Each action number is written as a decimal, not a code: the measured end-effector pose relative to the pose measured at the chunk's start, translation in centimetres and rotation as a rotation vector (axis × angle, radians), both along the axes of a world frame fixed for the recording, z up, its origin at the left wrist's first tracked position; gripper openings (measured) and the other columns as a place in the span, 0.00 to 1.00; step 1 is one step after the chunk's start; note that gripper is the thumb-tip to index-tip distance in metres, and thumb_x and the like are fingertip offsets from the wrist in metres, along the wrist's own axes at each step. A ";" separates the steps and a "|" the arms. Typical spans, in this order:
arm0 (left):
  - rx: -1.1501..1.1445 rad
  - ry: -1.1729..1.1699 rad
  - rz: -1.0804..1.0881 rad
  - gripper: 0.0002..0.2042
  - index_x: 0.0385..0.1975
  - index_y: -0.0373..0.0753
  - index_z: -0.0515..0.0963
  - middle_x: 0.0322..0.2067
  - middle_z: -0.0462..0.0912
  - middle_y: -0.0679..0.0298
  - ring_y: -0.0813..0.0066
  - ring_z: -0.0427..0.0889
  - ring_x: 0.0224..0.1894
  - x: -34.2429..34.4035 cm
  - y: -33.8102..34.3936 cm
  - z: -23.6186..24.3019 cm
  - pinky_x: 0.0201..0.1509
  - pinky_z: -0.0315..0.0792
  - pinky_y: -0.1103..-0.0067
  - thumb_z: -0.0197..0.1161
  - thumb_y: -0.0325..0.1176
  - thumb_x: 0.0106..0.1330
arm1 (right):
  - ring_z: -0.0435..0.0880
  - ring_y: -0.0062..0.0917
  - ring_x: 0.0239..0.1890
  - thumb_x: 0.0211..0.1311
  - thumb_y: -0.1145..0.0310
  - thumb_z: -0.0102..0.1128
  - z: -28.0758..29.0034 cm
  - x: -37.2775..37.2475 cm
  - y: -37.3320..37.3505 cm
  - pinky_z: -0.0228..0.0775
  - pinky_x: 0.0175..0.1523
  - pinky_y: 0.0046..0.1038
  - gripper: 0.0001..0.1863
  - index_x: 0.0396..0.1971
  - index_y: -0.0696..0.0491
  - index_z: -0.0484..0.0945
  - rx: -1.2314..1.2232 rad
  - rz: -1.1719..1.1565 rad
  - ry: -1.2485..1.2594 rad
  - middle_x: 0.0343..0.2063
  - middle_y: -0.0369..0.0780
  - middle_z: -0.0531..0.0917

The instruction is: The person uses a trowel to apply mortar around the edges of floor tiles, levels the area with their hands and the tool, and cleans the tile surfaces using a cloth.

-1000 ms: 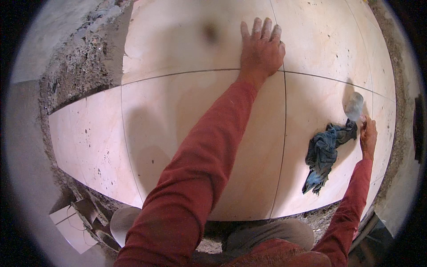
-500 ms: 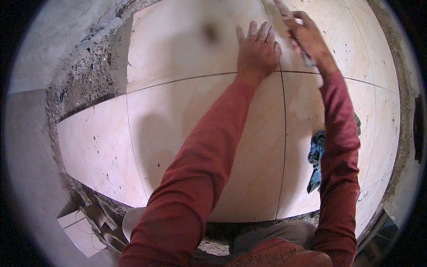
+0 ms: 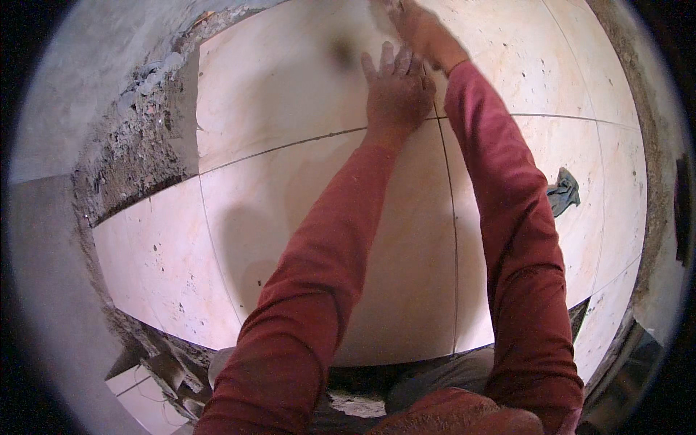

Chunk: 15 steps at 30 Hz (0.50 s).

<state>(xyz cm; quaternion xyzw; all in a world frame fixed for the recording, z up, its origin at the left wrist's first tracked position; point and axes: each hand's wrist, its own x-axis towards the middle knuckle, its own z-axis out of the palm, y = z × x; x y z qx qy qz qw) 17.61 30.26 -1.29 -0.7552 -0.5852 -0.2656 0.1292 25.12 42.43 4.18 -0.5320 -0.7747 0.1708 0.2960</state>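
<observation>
Fingers spread, my left hand (image 3: 399, 94) lies flat on a cream floor tile (image 3: 283, 94), just beyond a joint between tiles. Beyond it and slightly to the right, my right hand (image 3: 428, 35) is closed and smeared by motion near the top edge of view. It grips a slim, long tool (image 3: 380, 11), blurred and largely hidden now, so its exact kind does not show. Dark joints (image 3: 451, 217) run between the large tiles. A dark teal cloth (image 3: 564, 191) lies crumpled on the tiles, partly behind my right forearm.
Rough broken mortar and rubble (image 3: 145, 138) border the tiles at the left. A strip of bare ground (image 3: 631, 94) runs along the right edge. Low at the left lie pale tile pieces (image 3: 141, 399) and debris. My knees (image 3: 442, 380) are at the tiles' near edge.
My right hand has swung left and farther away with the slim tool, past my left hand's fingertips. The left hand stays flat on the tile. My right forearm now covers the cloth's blue patterned part.
</observation>
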 end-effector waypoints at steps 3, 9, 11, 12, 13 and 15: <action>0.070 -0.062 -0.020 0.22 0.56 0.38 0.77 0.55 0.77 0.55 0.47 0.69 0.67 0.1 0.0 -0.1 0.69 0.54 0.36 0.58 0.46 0.70 | 0.85 0.59 0.40 0.75 0.52 0.48 0.8 0.5 -0.7 0.76 0.46 0.55 0.19 0.45 0.55 0.72 0.031 -0.149 0.003 0.33 0.60 0.84; -0.002 -0.047 0.005 0.26 0.64 0.39 0.72 0.60 0.77 0.57 0.48 0.67 0.69 0.3 0.2 0.0 0.70 0.54 0.38 0.56 0.44 0.69 | 0.85 0.59 0.41 0.75 0.52 0.47 2.1 1.5 -1.3 0.75 0.47 0.57 0.19 0.46 0.55 0.72 0.025 -0.044 -0.034 0.33 0.61 0.84; -0.077 -0.001 0.025 0.26 0.64 0.39 0.72 0.61 0.76 0.56 0.47 0.67 0.69 0.3 0.1 0.0 0.70 0.53 0.38 0.56 0.45 0.69 | 0.84 0.60 0.41 0.75 0.52 0.47 1.7 1.5 -1.1 0.75 0.47 0.57 0.19 0.46 0.55 0.73 -0.095 -0.111 -0.092 0.35 0.60 0.85; -0.008 -0.029 0.015 0.26 0.64 0.38 0.72 0.61 0.76 0.56 0.47 0.67 0.69 0.3 0.1 0.0 0.70 0.53 0.38 0.56 0.45 0.69 | 0.84 0.61 0.41 0.75 0.52 0.47 1.4 1.5 -0.9 0.75 0.48 0.57 0.19 0.46 0.55 0.73 -0.145 -0.145 -0.118 0.36 0.60 0.85; 0.013 -0.049 0.008 0.26 0.64 0.38 0.72 0.61 0.76 0.56 0.47 0.67 0.69 0.2 0.1 0.0 0.70 0.53 0.38 0.56 0.45 0.70 | 0.84 0.61 0.42 0.75 0.52 0.47 1.1 1.4 -0.6 0.75 0.47 0.57 0.19 0.46 0.55 0.73 -0.075 -0.082 -0.070 0.36 0.60 0.85; 0.026 -0.042 -0.014 0.26 0.64 0.38 0.71 0.61 0.76 0.56 0.48 0.68 0.68 0.1 0.3 -0.1 0.71 0.53 0.38 0.56 0.45 0.70 | 0.84 0.61 0.42 0.75 0.52 0.47 0.4 1.4 0.3 0.75 0.47 0.58 0.19 0.47 0.54 0.73 0.069 0.030 0.039 0.37 0.60 0.85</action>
